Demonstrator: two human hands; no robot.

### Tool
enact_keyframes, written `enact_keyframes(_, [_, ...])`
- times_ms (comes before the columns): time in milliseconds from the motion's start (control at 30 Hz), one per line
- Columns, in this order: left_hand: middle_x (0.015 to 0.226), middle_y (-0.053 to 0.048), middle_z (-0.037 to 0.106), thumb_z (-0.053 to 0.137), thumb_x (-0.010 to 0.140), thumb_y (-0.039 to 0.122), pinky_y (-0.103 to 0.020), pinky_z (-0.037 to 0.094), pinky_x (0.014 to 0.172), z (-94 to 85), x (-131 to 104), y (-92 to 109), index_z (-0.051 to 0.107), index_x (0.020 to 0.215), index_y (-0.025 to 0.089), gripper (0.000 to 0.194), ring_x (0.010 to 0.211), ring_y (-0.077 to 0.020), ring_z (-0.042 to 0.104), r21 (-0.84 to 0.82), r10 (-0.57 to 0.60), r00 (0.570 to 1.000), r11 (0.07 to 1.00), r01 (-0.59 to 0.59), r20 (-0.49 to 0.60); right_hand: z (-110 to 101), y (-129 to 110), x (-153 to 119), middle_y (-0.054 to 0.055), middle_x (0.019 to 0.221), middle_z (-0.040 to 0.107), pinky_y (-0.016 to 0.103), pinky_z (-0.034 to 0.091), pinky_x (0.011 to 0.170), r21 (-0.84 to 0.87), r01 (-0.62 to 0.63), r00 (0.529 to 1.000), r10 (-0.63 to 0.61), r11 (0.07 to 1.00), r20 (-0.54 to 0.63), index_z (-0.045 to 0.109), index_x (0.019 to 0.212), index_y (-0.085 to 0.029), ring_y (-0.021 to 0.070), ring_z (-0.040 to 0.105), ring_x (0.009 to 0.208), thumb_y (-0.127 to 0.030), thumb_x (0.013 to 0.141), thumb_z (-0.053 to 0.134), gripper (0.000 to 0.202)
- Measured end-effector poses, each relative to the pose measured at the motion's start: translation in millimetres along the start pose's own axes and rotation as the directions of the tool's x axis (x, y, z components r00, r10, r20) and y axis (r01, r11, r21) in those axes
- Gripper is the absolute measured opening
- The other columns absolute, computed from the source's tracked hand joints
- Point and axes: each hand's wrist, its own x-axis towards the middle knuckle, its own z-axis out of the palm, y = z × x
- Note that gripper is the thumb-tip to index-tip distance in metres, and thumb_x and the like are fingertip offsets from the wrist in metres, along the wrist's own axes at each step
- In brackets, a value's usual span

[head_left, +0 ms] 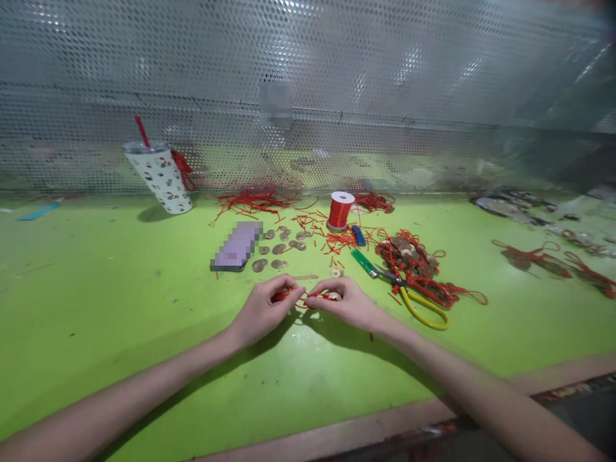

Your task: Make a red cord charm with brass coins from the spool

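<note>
Both hands meet over the green table (192, 333), pinching red cord (301, 296) between them. My left hand (269, 305) is closed on the cord's left part, thumb and forefinger together. My right hand (344, 301) pinches the cord on the right, and a round coin (335, 296) shows at its fingers. Another pale coin (336, 273) lies just beyond that hand. Scattered coins (279, 249) rest on the table ahead of my left hand. To the right lie scissors (423, 314) with yellow handles, against a pile of coins knotted with red cord (409, 256).
A phone (237, 249) lies left of the coins. Farther back are a tilted-looking cup (161, 179) with a red straw, a spool of red thread (341, 212), a blue lighter (359, 235) and loose red cords (255, 202). Perforated metal (308, 147) borders the table's back.
</note>
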Motion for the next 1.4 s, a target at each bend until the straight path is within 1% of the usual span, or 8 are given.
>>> enact_keyframes(100, [0.076, -0.001, 0.062, 0.058, 0.093, 0.04, -0.027, 0.044, 0.062, -1.0, 1, -4, 0.063, 0.089, 0.018, 0.022, 0.067, -0.0158, 0.056, 0.109, 0.034, 0.978, 0.994, -0.012, -0.204, -2, 1, 2, 0.007, 0.084, 0.075, 0.033, 0.044, 0.068, -0.025, -0.001, 0.999, 0.0, 1.0, -0.039, 0.079, 0.085, -0.019, 0.0181, 0.06, 0.071, -0.041, 0.085, 0.07, 0.024])
enact_keyframes(200, [0.106, -0.006, 0.063, 0.061, 0.092, 0.034, -0.039, 0.049, 0.089, -1.4, 2, -7, 0.065, 0.109, 0.023, 0.02, 0.102, -0.0239, 0.059, 0.303, 0.208, 0.922, 0.947, -0.107, -0.325, -4, 3, 5, 0.008, 0.086, 0.075, 0.034, 0.045, 0.07, -0.056, 0.021, 0.993, -0.028, 0.998, -0.116, 0.078, 0.085, -0.019, 0.0202, 0.062, 0.076, -0.041, 0.086, 0.069, 0.023])
enact_keyframes(400, [0.125, -0.009, 0.055, 0.059, 0.095, 0.027, -0.051, 0.04, 0.105, 0.6, -1, -2, 0.072, 0.098, 0.024, 0.014, 0.122, -0.0291, 0.048, 0.527, 0.432, 0.878, 0.805, -0.274, -0.204, -1, 5, 3, 0.007, 0.087, 0.074, 0.032, 0.048, 0.071, -0.031, 0.047, 0.991, -0.051, 0.998, -0.12, 0.076, 0.088, -0.019, 0.0202, 0.065, 0.08, -0.041, 0.088, 0.068, 0.023])
enact_keyframes(633, [0.115, -0.009, 0.06, 0.054, 0.097, 0.027, -0.05, 0.042, 0.104, 0.1, 0, -3, 0.066, 0.082, 0.02, 0.021, 0.12, -0.028, 0.049, 0.45, 0.362, 0.929, 0.844, -0.292, -0.075, 7, 1, -2, 0.006, 0.087, 0.073, 0.032, 0.047, 0.069, 0.054, 0.058, 0.995, -0.053, 0.997, -0.085, 0.074, 0.088, -0.019, 0.0197, 0.064, 0.078, -0.05, 0.086, 0.068, 0.031])
enact_keyframes(1100, [0.108, -0.009, 0.059, 0.057, 0.096, 0.032, -0.046, 0.05, 0.094, -3.1, 5, -11, 0.066, 0.075, 0.019, 0.026, 0.111, -0.0254, 0.055, 0.232, 0.206, 0.929, 0.963, -0.137, -0.308, 5, 5, 1, -0.005, 0.064, 0.048, 0.026, 0.032, 0.052, 0.144, -0.016, 0.995, 0.03, 0.989, -0.098, 0.058, 0.082, -0.019, 0.0103, 0.043, 0.054, -0.053, 0.088, 0.062, 0.035])
enact_keyframes(1233, [0.112, -0.008, 0.062, 0.061, 0.094, 0.029, -0.052, 0.045, 0.101, -2.4, 3, -9, 0.068, 0.083, 0.02, 0.016, 0.113, -0.0267, 0.054, 0.456, 0.413, 0.86, 0.854, -0.251, -0.299, 4, 7, 3, -0.006, 0.062, 0.047, 0.025, 0.031, 0.05, 0.215, -0.036, 0.995, 0.054, 0.976, -0.078, 0.056, 0.08, -0.019, 0.0095, 0.043, 0.052, -0.053, 0.087, 0.064, 0.035])
enact_keyframes(1300, [0.121, -0.008, 0.062, 0.065, 0.091, 0.024, -0.052, 0.044, 0.103, -1.0, 0, -5, 0.071, 0.095, 0.024, 0.007, 0.119, -0.028, 0.051, 0.604, 0.574, 0.794, 0.711, -0.359, -0.203, 3, 7, 3, -0.006, 0.059, 0.046, 0.024, 0.03, 0.048, 0.26, -0.054, 0.995, 0.074, 0.964, -0.066, 0.056, 0.079, -0.019, 0.0089, 0.041, 0.049, -0.053, 0.085, 0.065, 0.036])
enact_keyframes(1400, [0.122, -0.007, 0.063, 0.068, 0.087, 0.017, -0.05, 0.044, 0.105, 1.7, -6, -2, 0.07, 0.113, 0.031, 0.03, 0.117, -0.0271, 0.051, 0.738, 0.738, 0.674, 0.468, -0.486, -0.024, 4, 6, 3, -0.007, 0.056, 0.046, 0.023, 0.028, 0.046, 0.32, -0.061, 0.996, 0.078, 0.946, -0.041, 0.056, 0.078, -0.019, 0.0085, 0.039, 0.047, -0.055, 0.083, 0.066, 0.038])
